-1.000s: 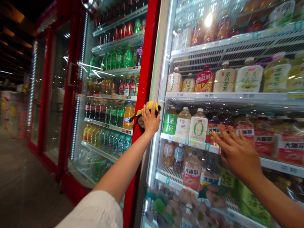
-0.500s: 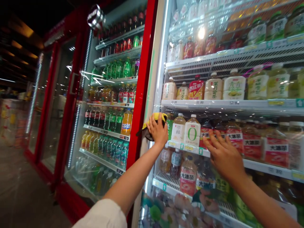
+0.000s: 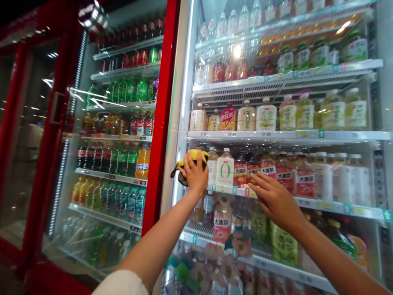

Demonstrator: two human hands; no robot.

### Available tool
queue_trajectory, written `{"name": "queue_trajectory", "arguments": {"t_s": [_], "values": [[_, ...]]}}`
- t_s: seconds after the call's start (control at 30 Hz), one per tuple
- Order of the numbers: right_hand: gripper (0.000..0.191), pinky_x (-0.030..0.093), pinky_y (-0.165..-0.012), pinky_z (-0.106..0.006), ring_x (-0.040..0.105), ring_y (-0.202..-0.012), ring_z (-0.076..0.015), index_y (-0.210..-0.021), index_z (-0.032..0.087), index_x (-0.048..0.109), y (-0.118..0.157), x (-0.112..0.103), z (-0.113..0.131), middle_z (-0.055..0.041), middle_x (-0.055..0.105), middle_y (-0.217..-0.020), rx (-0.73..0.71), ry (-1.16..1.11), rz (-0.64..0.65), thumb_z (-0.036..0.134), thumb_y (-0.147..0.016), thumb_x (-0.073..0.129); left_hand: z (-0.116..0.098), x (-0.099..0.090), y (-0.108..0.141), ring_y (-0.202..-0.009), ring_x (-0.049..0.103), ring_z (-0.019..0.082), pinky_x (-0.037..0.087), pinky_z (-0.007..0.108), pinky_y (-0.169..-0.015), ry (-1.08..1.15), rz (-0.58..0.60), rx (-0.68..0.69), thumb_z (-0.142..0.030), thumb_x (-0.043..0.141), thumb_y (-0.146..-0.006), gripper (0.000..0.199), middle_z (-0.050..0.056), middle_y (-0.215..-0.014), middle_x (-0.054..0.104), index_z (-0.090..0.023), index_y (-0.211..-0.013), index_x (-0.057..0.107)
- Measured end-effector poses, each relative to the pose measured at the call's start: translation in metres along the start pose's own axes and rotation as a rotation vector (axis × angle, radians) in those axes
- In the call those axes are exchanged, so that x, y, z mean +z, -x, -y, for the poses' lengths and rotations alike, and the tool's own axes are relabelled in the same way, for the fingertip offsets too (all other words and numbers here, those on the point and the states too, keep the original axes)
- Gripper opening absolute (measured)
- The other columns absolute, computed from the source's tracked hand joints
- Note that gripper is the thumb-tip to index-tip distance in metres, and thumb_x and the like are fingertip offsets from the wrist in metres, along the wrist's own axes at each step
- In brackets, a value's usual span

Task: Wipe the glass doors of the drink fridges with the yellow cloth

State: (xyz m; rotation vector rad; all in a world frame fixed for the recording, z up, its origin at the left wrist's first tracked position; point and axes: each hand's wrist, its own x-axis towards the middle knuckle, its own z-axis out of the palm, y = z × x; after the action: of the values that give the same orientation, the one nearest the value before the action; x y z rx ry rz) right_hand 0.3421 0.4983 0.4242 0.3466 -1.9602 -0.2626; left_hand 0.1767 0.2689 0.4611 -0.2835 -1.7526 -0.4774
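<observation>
My left hand (image 3: 196,176) has its fingers spread over a yellow-and-black pad (image 3: 196,155) with a dark loop on its left side. It holds the pad against the glass near the left edge of the drinks fridge (image 3: 307,136). What the pad exactly is cannot be made out. My right hand (image 3: 276,200) is open, its fingers stretched out and pointing left, in front of the red-labelled tea bottles (image 3: 303,180). Whether its fingertips touch the glass I cannot tell. Between the hands, behind the glass, stands a bottle with a green "O" label (image 3: 225,169).
To the left is a red-framed fridge (image 3: 161,102) with rows of soda bottles (image 3: 123,159) and a door handle (image 3: 56,107). Flower decals (image 3: 202,270) cover the lower glass of the drinks fridge. Lights reflect in both doors.
The view has turned to the right, so more of the drinks fridge shows. My left hand and the pad remain near its left edge. My right hand's fingers have tilted further to the left.
</observation>
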Motion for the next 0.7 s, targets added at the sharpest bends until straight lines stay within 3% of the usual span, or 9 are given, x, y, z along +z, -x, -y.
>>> {"name": "queue_trajectory", "arguments": {"t_s": [0.07, 0.17, 0.27, 0.33, 0.4, 0.47, 0.53, 0.63, 0.7], "values": [[0.043, 0.048, -0.108, -0.053, 0.050, -0.138, -0.0308, -0.123, 0.020, 0.070, 0.013, -0.002, 0.000, -0.0080, 0.059, -0.145, 0.012, 0.012, -0.026, 0.010, -0.087, 0.048, -0.005, 0.004, 0.024, -0.152, 0.021, 0.040, 0.011, 0.073, -0.116, 0.041, 0.047, 0.276, -0.038, 0.063, -0.088, 0.067, 0.014, -0.165, 0.027, -0.033, -0.151, 0.041], [0.045, 0.049, -0.106, -0.054, 0.052, -0.135, -0.0308, -0.121, 0.021, 0.071, 0.032, -0.006, -0.006, -0.0068, 0.060, -0.143, 0.005, 0.035, -0.014, 0.008, -0.086, 0.047, 0.015, 0.005, 0.057, -0.151, 0.025, 0.039, 0.006, 0.071, -0.118, 0.103, 0.145, 0.635, -0.040, 0.071, -0.082, 0.068, 0.009, -0.162, 0.034, -0.041, -0.146, 0.047], [0.044, 0.048, -0.106, -0.055, 0.053, -0.134, -0.0313, -0.121, 0.020, 0.071, 0.044, -0.013, -0.019, -0.0072, 0.062, -0.141, 0.021, 0.039, 0.011, 0.009, -0.086, 0.047, 0.013, 0.000, 0.041, -0.151, 0.025, 0.037, 0.010, 0.070, -0.119, 0.088, 0.134, 0.465, -0.035, 0.067, -0.085, 0.064, 0.010, -0.162, 0.035, -0.039, -0.146, 0.048], [0.043, 0.048, -0.106, -0.056, 0.054, -0.134, -0.0315, -0.123, 0.019, 0.070, 0.047, -0.019, -0.028, -0.0079, 0.062, -0.141, 0.079, 0.032, -0.010, 0.012, -0.088, 0.046, -0.018, -0.003, 0.014, -0.152, 0.022, 0.040, 0.013, 0.074, -0.116, 0.080, 0.058, 0.160, -0.032, 0.061, -0.089, 0.067, 0.013, -0.165, 0.026, -0.033, -0.152, 0.040], [0.044, 0.049, -0.106, -0.055, 0.054, -0.134, -0.0307, -0.128, 0.019, 0.067, 0.047, -0.023, -0.035, -0.0079, 0.063, -0.140, 0.147, 0.013, -0.040, 0.013, -0.090, 0.045, -0.061, -0.003, -0.004, -0.152, 0.018, 0.042, 0.013, 0.078, -0.113, 0.107, 0.028, 0.058, -0.033, 0.061, -0.089, 0.071, 0.014, -0.167, 0.019, -0.033, -0.155, 0.033], [0.048, 0.048, -0.108, -0.053, 0.052, -0.136, -0.0292, -0.134, 0.018, 0.063, 0.049, -0.024, -0.038, -0.0076, 0.061, -0.141, 0.194, -0.016, -0.050, 0.013, -0.091, 0.043, -0.096, -0.001, 0.000, -0.153, 0.016, 0.041, 0.007, 0.077, -0.114, 0.148, 0.053, 0.234, -0.034, 0.065, -0.087, 0.074, 0.011, -0.167, 0.020, -0.037, -0.154, 0.034], [0.052, 0.047, -0.110, -0.053, 0.049, -0.139, -0.0282, -0.139, 0.016, 0.059, 0.055, -0.025, -0.039, -0.0084, 0.059, -0.144, 0.214, -0.039, -0.035, 0.011, -0.090, 0.042, -0.104, 0.003, 0.024, -0.153, 0.017, 0.040, 0.000, 0.074, -0.116, 0.184, 0.078, 0.490, -0.037, 0.068, -0.085, 0.076, 0.009, -0.166, 0.024, -0.040, -0.153, 0.035], [0.052, 0.046, -0.111, -0.054, 0.047, -0.140, -0.0286, -0.138, 0.017, 0.060, 0.070, -0.027, -0.043, -0.0093, 0.058, -0.145, 0.233, -0.048, -0.006, 0.010, -0.089, 0.042, -0.075, 0.006, 0.062, -0.152, 0.022, 0.038, -0.007, 0.071, -0.117, 0.211, 0.084, 0.823, -0.041, 0.069, -0.084, 0.078, 0.008, -0.163, 0.033, -0.041, -0.153, 0.033], [0.051, 0.046, -0.111, -0.054, 0.049, -0.139, -0.0292, -0.136, 0.018, 0.062, 0.078, -0.032, -0.048, -0.0094, 0.058, -0.145, 0.245, -0.054, -0.001, 0.010, -0.089, 0.043, -0.054, 0.006, 0.068, -0.151, 0.026, 0.036, -0.007, 0.069, -0.118, 0.223, 0.103, 0.967, -0.042, 0.068, -0.085, 0.074, 0.006, -0.160, 0.040, -0.044, -0.151, 0.036]]}}
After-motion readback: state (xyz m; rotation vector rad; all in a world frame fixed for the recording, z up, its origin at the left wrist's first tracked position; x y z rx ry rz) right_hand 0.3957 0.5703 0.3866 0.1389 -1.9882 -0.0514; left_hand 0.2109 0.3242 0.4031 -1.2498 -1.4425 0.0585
